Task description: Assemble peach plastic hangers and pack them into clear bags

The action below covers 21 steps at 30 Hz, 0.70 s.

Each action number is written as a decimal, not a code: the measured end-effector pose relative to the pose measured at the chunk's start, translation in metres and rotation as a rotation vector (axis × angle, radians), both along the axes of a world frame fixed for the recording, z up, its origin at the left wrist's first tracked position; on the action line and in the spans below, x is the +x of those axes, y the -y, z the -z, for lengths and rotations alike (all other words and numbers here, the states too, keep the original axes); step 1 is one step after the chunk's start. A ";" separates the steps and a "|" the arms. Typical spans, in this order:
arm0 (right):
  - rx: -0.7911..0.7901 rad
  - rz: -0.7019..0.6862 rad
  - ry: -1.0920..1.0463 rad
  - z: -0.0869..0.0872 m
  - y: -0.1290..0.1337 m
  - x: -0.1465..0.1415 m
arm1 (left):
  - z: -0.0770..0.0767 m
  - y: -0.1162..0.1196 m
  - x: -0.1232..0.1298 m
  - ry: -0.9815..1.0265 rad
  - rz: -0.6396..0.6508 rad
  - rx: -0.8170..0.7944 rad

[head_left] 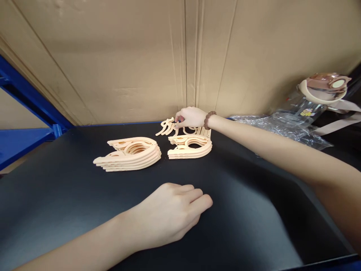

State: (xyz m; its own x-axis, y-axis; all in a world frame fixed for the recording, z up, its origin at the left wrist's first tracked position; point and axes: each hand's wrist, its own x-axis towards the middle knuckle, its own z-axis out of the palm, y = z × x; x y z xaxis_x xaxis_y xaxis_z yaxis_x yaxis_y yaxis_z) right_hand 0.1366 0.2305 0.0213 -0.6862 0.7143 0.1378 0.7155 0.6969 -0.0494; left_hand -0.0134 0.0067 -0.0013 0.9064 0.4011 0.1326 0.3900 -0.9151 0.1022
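Observation:
At the back of the black table, my right hand [191, 117], with a brown beaded band at its wrist, is closed with thumb and fingertips pinching a cream plastic folding hanger [176, 128]. Several more hangers with curved hooks [168, 126] lie just left of it, partly behind the fingers. Nearer to me sits a stack of folded hangers [191, 152], and a taller stack of folded hangers [132, 158] stands to its left. My left hand [175, 214] rests closed on the table in front of both stacks, its fingers curled under with nothing visible in them.
Cardboard [126, 67] walls off the back. To the right are crumpled clear plastic bags [282, 128] and a transparent bottle [307, 109] with a brown lid and strap. A blue metal frame [31, 94] borders the left side of the black table [70, 210].

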 end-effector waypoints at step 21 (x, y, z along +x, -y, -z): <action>0.342 -0.324 0.348 -0.008 -0.009 -0.029 | -0.001 0.002 -0.001 -0.025 -0.007 -0.031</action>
State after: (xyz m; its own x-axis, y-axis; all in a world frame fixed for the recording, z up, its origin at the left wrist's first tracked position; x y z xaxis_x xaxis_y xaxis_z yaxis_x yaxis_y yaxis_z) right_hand 0.1073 0.2391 0.0291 -0.9084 0.4151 0.0509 0.3971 0.8180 0.4162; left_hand -0.0146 0.0049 -0.0001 0.9065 0.4107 0.0973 0.3990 -0.9091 0.1201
